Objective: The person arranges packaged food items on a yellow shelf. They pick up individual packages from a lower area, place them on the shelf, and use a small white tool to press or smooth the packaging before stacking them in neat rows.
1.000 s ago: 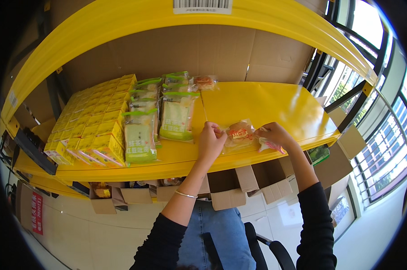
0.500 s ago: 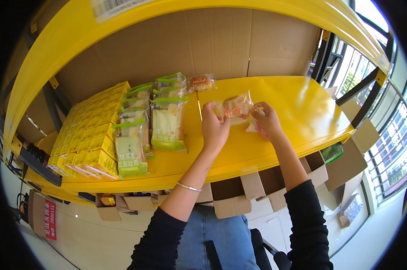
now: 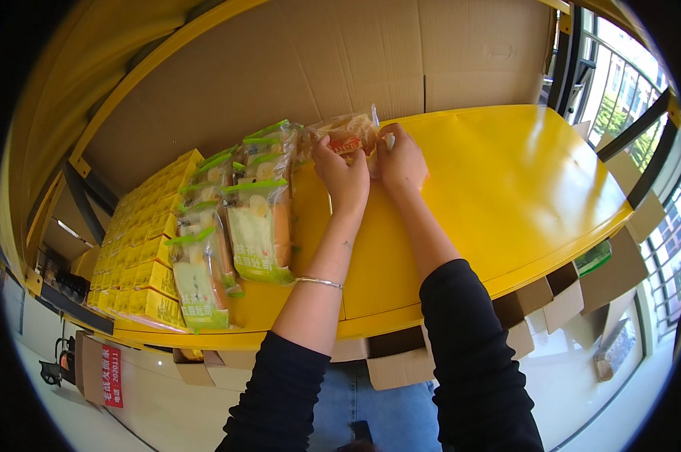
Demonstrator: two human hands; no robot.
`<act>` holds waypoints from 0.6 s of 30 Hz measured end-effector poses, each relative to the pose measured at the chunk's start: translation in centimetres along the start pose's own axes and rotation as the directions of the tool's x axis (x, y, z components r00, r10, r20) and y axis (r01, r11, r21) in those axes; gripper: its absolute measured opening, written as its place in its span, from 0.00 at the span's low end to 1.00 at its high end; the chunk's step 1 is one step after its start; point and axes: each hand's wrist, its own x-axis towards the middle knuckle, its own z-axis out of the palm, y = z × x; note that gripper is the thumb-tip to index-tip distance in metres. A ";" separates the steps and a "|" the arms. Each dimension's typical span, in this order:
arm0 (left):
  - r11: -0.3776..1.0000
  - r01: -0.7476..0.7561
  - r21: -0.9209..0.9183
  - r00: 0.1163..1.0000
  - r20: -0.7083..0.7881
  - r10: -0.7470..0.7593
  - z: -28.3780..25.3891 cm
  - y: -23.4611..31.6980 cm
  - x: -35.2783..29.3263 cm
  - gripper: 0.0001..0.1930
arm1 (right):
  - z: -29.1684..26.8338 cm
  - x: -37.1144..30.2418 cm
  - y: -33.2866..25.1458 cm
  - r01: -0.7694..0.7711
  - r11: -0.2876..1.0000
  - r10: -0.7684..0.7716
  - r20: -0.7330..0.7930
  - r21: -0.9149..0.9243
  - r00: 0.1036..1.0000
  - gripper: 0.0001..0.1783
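Note:
At the back of the yellow shelf, my left hand (image 3: 344, 177) is closed on a clear plastic pack of bread (image 3: 350, 142) with red print. Beside it, my right hand (image 3: 403, 162) has its fingers curled around something mostly hidden, with only a whitish bit showing. Left of my hands stand rows of bagged sliced toast (image 3: 257, 230) in clear wrappers with green tops and bottoms. The pack of bread is close to the rear of these rows, by the cardboard backing.
Several rows of small yellow boxes (image 3: 141, 260) fill the left end of the yellow shelf (image 3: 498, 196). Brown cardboard (image 3: 340, 60) lines the back. Open cartons (image 3: 400, 369) sit below the front edge. A dark metal post (image 3: 570, 68) stands at the right rear.
Both hands have moved back and to the left, carrying the pack of bread toward the shelf's rear beside the toast. My right hand has come closer to the left. The view has shifted.

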 end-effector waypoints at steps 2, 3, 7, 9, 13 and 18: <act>0.999 0.014 -0.040 1.000 -0.003 -0.014 0.1 -0.7 0.5 0.27 | 0.5 0.4 0.0 0.019 1.000 -0.019 0.002 0.009 1.000 0.09; 0.996 0.020 -0.088 1.000 -0.005 -0.021 -0.1 -1.0 0.7 0.27 | 0.8 0.5 -0.1 0.017 1.000 -0.017 0.013 0.018 1.000 0.09; 0.977 0.094 -0.190 0.996 0.005 -0.094 -0.6 -1.8 1.3 0.26 | 1.1 1.2 -0.2 0.022 0.995 -0.032 0.103 0.097 0.994 0.08; 0.987 0.036 -0.157 0.999 0.038 -0.030 -0.6 -1.2 1.2 0.27 | 1.1 1.8 0.2 -0.030 0.988 0.011 0.128 0.151 0.992 0.08; 0.971 -0.234 -0.049 0.972 0.025 0.235 -0.3 0.7 0.7 0.29 | 0.5 1.8 -0.1 -0.096 0.960 0.070 0.108 0.262 0.992 0.08; 0.989 -0.054 -0.139 0.996 0.059 0.062 -1.0 -1.6 1.5 0.30 | 0.9 1.3 -0.3 0.036 0.989 -0.053 0.117 0.142 0.992 0.08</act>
